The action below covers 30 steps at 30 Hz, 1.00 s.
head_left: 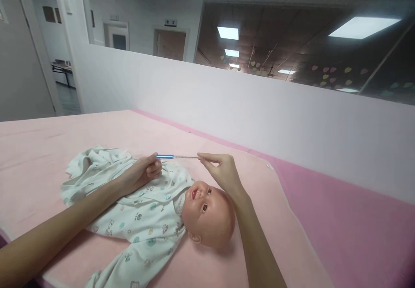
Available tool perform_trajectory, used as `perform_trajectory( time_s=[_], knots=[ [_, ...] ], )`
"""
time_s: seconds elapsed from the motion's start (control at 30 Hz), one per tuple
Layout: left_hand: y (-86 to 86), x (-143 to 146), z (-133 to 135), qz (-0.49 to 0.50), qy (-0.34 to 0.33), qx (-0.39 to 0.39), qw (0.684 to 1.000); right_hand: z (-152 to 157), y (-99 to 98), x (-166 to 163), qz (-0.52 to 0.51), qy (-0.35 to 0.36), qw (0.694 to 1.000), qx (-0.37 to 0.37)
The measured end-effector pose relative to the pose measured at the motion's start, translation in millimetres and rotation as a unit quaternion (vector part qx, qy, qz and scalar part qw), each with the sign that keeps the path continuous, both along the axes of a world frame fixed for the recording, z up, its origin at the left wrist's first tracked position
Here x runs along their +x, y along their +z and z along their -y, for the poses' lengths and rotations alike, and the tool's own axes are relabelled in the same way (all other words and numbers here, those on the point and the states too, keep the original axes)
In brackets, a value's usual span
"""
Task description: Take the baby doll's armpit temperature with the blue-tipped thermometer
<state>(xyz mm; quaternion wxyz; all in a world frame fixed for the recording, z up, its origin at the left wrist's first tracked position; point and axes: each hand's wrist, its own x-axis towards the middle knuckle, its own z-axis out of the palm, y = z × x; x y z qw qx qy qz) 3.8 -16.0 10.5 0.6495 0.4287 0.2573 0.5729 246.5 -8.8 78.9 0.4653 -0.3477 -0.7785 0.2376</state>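
A thin glass thermometer [186, 156] with a blue end is held level above the chest of a baby doll [210, 212]. My left hand [147, 169] pinches its blue end, the other fingers curled in. At the clear, marked end, the thumb and fingertips of my right hand [222, 167] are closed on the tip. The doll lies on its back, head to the right, in a pale mint printed suit [142, 219]. My left forearm crosses over the suit, and my right wrist is beside the head.
A pale pink sheet [42, 150] lies under the doll, over a brighter pink surface [340, 219] at the right. Behind stands a low white wall [227, 106] topped by windows. A door [22, 55] is at the far left.
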Motion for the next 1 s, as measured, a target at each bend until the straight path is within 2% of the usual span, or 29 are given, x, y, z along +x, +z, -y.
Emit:
perform_trajectory(
  time_s=[0.2, 0.33, 0.47, 0.73, 1.0],
  knots=[
    [-5.9, -5, -6, -0.005, -0.029, 0.008, 1.0, -4, -10.0, -8, 0.016, -0.039, 0.991, 0.128],
    [-10.9, -6, -10, -0.007, -0.027, 0.018, 0.999, -4, -12.9, -10, 0.013, -0.039, 0.985, 0.165],
    [-12.5, -6, -12, -0.008, -0.02, 0.019, 1.0, -4, -12.2, -11, 0.011, -0.035, 0.985, 0.169],
    [-5.2, -1, -5, 0.0, -0.018, 0.002, 1.0, -4, -9.4, -11, 0.042, -0.015, 0.992, 0.116],
    [2.5, 3, 3, -0.001, -0.009, -0.011, 1.0, -5, -10.7, -12, 0.055, -0.017, 0.988, 0.143]
  ],
)
